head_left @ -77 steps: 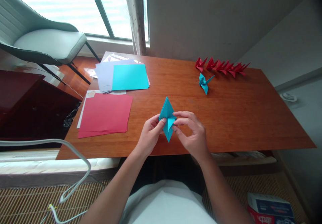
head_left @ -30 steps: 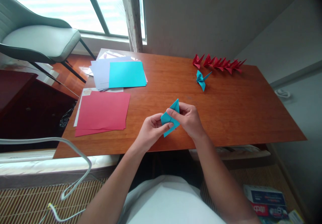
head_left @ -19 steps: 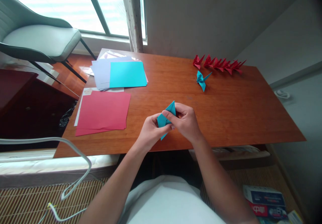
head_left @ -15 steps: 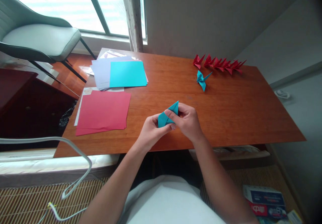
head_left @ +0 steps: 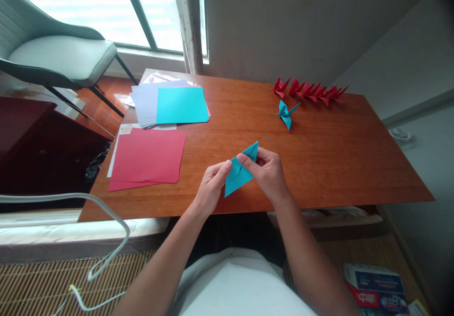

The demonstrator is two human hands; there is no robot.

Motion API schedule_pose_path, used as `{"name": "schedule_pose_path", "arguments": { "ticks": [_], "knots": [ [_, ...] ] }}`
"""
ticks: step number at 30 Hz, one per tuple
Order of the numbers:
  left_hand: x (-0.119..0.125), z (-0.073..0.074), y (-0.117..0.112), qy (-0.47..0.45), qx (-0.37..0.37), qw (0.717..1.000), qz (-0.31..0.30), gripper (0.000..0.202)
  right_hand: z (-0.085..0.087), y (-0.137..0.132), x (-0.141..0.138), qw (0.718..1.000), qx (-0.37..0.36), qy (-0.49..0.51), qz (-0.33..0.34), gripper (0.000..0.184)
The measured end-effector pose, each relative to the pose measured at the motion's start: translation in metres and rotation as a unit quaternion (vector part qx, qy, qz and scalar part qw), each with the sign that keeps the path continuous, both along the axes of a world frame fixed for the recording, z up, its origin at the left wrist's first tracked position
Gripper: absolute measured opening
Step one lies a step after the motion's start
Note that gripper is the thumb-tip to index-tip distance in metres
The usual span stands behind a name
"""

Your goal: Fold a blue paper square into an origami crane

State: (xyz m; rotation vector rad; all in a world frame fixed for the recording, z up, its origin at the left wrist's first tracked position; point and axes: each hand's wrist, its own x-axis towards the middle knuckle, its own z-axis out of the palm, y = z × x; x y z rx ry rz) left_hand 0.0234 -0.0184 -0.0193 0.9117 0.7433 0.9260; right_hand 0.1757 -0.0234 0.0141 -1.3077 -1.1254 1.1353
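A folded piece of blue origami paper (head_left: 238, 178), roughly diamond-shaped, is held above the table's front part. My left hand (head_left: 212, 183) pinches its left edge, thumb on top. On the upper right side, my right hand (head_left: 267, 171) grips the same paper, its thumb lying across the face and the fingers behind, partly hidden. Further back on the table stands a finished blue paper crane (head_left: 284, 114). Behind it, several red paper cranes (head_left: 312, 92) form a row.
Red paper sheets (head_left: 147, 157) lie at the table's left. Behind them, blue sheets (head_left: 181, 105) rest on pale sheets (head_left: 144, 103). A chair (head_left: 64, 56) stands by the window. A white cable (head_left: 106, 207) loops at lower left; boxes (head_left: 376, 285) sit at lower right.
My left thumb has moved up from the paper's lower edge to its upper left edge. The paper's lower point now shows, extending down, and the view has shifted slightly.
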Motion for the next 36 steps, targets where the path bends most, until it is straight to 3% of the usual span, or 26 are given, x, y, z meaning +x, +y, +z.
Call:
{"name": "schedule_pose_path", "arguments": {
  "ticks": [5, 10, 17, 24, 31, 33, 36],
  "knots": [
    [0.002, -0.005, -0.001, 0.027, -0.009, 0.999, 0.017, 0.046, -0.006, -0.001, 0.001, 0.999, -0.019, 0.041, 0.001, 0.038],
    [0.003, 0.0, -0.001, 0.052, 0.003, 0.999, 0.011, 0.044, -0.01, -0.002, -0.002, 0.997, -0.027, 0.071, -0.019, 0.036],
    [0.007, 0.006, 0.001, 0.04, 0.018, 0.999, -0.011, 0.031, -0.008, 0.0, -0.001, 0.998, -0.006, 0.056, -0.031, 0.037],
    [0.006, 0.009, -0.001, 0.039, 0.024, 0.999, -0.022, 0.034, -0.005, 0.002, -0.003, 0.999, 0.001, 0.027, -0.047, 0.04],
    [0.005, 0.003, 0.002, 0.048, 0.027, 0.998, -0.004, 0.028, -0.005, 0.001, -0.003, 0.999, 0.002, 0.041, -0.023, 0.035],
    [0.007, 0.001, 0.002, 0.05, 0.043, 0.998, 0.019, 0.031, -0.007, 0.001, -0.001, 0.998, 0.006, 0.041, -0.044, 0.036],
    [0.01, 0.002, -0.003, 0.107, 0.122, 0.976, 0.145, 0.034, -0.011, 0.002, 0.003, 0.994, 0.018, -0.007, -0.107, 0.037]
  ]
}}
